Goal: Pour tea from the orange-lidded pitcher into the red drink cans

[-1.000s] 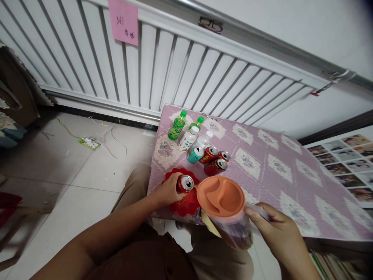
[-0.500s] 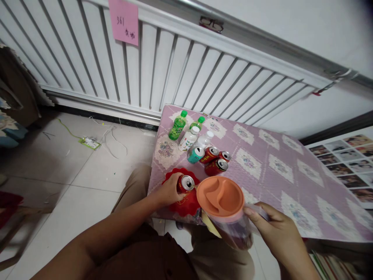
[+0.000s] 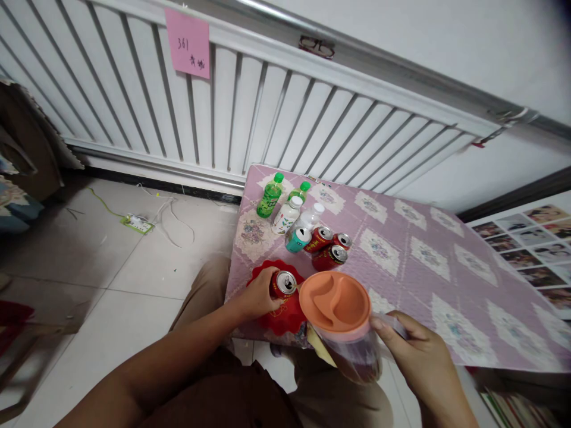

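Note:
My left hand [image 3: 261,292] is wrapped round an opened red can [image 3: 281,288], which stands on a red scalloped mat [image 3: 285,318] near the table's front edge. With my right hand [image 3: 413,345] I grip the handle of a clear pitcher [image 3: 357,356] that has an orange lid [image 3: 336,302]. The pitcher is tilted to the left, its spout beside the can's top, and a thin stream of liquid seems to run between them. Dark liquid shows inside the pitcher. Behind the can are a teal can [image 3: 298,240] and several red cans [image 3: 330,258], all opened.
Two green-capped bottles [image 3: 269,197] and two white-capped bottles [image 3: 286,217] stand at the far left of the cloth-covered table [image 3: 397,279]. Behind it runs a white radiator [image 3: 250,101]. A power strip [image 3: 137,224] with cables lies on the floor. Books [image 3: 517,410] sit low at right.
Both hands, the can and the pitcher keep nearly the same places relative to each other. The camera view has shifted slightly.

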Motion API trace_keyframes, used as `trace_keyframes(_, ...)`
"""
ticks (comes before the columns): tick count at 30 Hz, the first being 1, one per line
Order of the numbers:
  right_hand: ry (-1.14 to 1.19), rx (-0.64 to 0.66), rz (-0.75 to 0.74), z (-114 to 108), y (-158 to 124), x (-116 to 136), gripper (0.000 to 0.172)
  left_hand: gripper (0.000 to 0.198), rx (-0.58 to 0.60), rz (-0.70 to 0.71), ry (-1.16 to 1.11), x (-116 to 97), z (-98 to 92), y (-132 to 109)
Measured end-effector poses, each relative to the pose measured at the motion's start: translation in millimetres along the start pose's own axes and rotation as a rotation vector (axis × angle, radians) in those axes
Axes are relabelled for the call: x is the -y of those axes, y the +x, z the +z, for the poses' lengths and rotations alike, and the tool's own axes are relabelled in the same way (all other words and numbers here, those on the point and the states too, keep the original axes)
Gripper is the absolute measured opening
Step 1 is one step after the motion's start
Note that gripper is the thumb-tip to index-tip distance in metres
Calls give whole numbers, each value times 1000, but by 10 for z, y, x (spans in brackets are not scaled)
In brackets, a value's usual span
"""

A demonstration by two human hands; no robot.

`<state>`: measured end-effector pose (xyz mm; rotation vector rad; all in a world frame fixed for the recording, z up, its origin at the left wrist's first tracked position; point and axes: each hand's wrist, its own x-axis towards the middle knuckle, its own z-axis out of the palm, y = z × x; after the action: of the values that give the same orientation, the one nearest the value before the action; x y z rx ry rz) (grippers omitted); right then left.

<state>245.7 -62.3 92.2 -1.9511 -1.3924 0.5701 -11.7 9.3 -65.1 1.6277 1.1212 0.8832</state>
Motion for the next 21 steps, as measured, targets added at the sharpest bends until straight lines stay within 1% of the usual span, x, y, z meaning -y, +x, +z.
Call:
trace_keyframes(9, 73, -52, 1, -53, -27, -117, 35, 67, -6, -27, -4, -81, 19, -5)
trace_keyframes(12, 114, -75, -11, -94, -42, -142, 36, 66, -12, -36, -1, -82, 54, 5)
trace_keyframes(15, 127, -110, -21, -147, -57, -158, 37, 65, -38, -16, -17, -71, 107, 26)
trace_keyframes(21, 169, -182, -24, -264, -97, -116, 36, 63, -78, 2, -53, -108, 184, 75)
